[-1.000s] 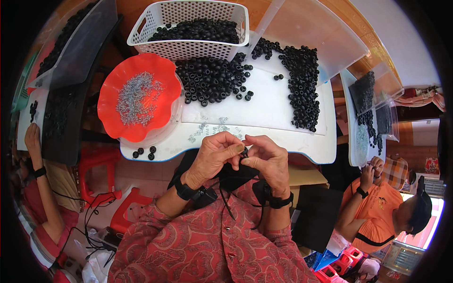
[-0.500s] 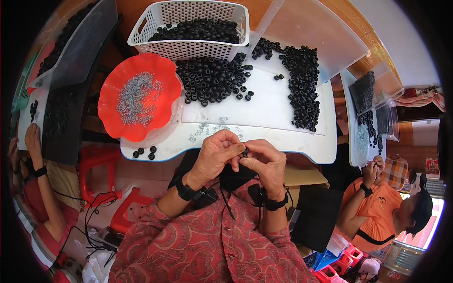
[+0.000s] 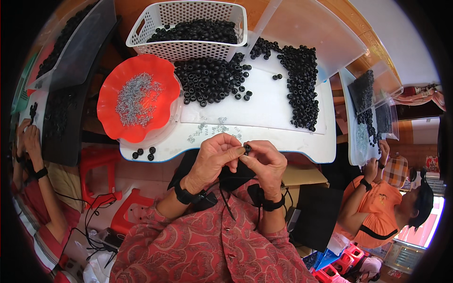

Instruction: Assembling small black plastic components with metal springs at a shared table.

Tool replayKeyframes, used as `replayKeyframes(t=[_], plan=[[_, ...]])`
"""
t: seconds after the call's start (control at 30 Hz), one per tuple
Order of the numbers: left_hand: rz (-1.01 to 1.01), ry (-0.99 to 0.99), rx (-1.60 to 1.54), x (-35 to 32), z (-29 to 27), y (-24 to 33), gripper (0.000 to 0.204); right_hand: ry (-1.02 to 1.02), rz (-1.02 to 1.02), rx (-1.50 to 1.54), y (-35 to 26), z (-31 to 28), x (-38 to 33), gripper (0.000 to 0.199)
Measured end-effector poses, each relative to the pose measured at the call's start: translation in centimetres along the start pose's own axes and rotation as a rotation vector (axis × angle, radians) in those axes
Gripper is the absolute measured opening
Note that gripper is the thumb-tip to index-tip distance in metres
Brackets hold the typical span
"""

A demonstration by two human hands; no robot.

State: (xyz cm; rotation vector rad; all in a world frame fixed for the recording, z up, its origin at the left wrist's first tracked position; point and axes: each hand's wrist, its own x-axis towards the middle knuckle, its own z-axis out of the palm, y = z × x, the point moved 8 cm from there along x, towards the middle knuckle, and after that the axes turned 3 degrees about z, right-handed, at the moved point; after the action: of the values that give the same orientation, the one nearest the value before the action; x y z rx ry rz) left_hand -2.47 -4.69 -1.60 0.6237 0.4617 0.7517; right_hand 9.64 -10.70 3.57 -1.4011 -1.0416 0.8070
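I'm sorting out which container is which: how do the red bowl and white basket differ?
The red bowl has a wavy rim and roundish outline; the white basket is roughly rectangular. The bowl looks solid-walled, while the basket's walls are full of holes. The bowl holds small greyish pieces; the basket holds black beads. Both are open-topped.

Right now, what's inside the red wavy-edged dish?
Small silvery-grey pieces, loosely heaped mid-dish. Red wavy-edged dish shows bare around them; whatever lies under the thickest part is covered, can't tell.
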Motion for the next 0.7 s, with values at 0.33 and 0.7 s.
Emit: replayKeyframes(t=[0.33,0.7], plan=[[-0.121,-0.028,0.142,-0.1,-0.6,0.5,0.02,-0.057,-0.07,-0.116,-0.3,0.4,-0.1,0.033],[-0.098,0.009,0.167,-0.2,-0.8,-0.2,0.021,-0.132,-0.017,-0.113,0.1,0.7,0.0,0.035]])
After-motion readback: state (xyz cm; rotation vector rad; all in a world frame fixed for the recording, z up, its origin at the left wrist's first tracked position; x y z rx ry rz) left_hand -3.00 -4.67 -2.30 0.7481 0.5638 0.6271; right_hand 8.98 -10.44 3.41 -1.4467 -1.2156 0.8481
